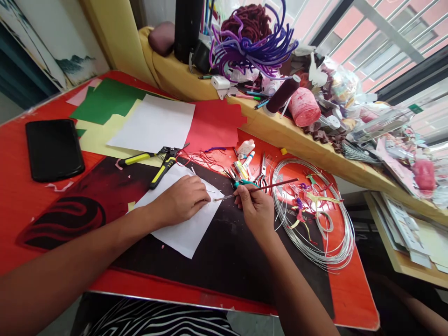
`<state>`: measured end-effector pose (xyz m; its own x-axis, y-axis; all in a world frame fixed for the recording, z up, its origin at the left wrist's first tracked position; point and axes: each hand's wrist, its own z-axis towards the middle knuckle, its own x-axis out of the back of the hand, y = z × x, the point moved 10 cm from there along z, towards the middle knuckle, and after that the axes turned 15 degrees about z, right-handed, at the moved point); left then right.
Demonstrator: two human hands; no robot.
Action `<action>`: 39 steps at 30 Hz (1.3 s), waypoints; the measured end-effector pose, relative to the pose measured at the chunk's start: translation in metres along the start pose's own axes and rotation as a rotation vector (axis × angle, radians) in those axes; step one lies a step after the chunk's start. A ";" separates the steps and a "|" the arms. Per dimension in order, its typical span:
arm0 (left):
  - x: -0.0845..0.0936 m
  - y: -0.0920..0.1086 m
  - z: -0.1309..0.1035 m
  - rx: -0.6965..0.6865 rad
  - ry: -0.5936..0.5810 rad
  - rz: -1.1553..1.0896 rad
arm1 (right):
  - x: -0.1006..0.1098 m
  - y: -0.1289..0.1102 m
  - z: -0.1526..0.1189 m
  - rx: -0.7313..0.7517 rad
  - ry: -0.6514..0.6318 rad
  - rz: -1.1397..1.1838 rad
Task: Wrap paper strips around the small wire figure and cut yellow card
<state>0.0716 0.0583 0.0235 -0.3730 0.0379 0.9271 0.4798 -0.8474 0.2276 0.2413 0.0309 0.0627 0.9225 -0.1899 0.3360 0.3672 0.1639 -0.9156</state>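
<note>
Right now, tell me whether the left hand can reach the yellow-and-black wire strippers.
Likely yes: the wire strippers lie close beyond the left hand, their handles uncovered, nothing visible standing between. Whether that hand already pinches something small is unclear.

A red table (355, 296) is supporting a dark mat (241, 256), which is extending below the left hand (187, 196) and the right hand (255, 210). Well to the left of the left hand, a black phone (55, 149) is lying flat. Beyond that same hand, green (108, 100), pale yellow (96, 136) and red sheets (217, 123) are spreading out. Beyond the right hand, a small white bottle (246, 147) is resting; to that hand's right, a wire coil (345, 233) is straddling mat and table.
</note>
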 end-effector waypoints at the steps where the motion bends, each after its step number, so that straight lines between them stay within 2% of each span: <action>1: 0.003 -0.004 0.001 0.015 0.013 -0.009 | 0.000 0.000 0.000 0.003 -0.008 -0.009; 4: 0.009 -0.014 0.009 0.031 0.024 0.010 | -0.003 -0.002 -0.001 0.016 -0.044 -0.044; 7: 0.010 -0.016 0.025 -0.002 -0.014 0.077 | -0.005 -0.005 -0.001 0.039 -0.061 -0.070; 11: -0.002 -0.006 0.049 -0.079 -0.141 0.185 | -0.007 -0.013 -0.004 0.083 -0.054 -0.107; 15: -0.016 0.003 0.065 -0.122 -0.204 0.255 | -0.007 -0.018 -0.007 0.110 -0.063 -0.128; 19: -0.026 0.004 0.071 -0.168 -0.225 0.254 | -0.005 -0.015 -0.008 0.098 -0.054 -0.121; 24: -0.027 0.000 0.077 -0.182 -0.231 0.183 | -0.005 -0.014 -0.006 0.092 -0.039 -0.089; 31: -0.034 -0.001 0.082 -0.188 -0.434 0.201 | -0.014 -0.019 -0.001 0.124 -0.037 -0.051; 39: -0.028 -0.003 0.084 -0.163 -0.474 0.087 | -0.017 -0.016 -0.003 0.132 -0.014 -0.010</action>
<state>0.1469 0.1044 0.0214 0.0825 0.1681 0.9823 0.3487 -0.9282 0.1296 0.2195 0.0289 0.0715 0.9200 -0.1784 0.3488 0.3878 0.2881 -0.8755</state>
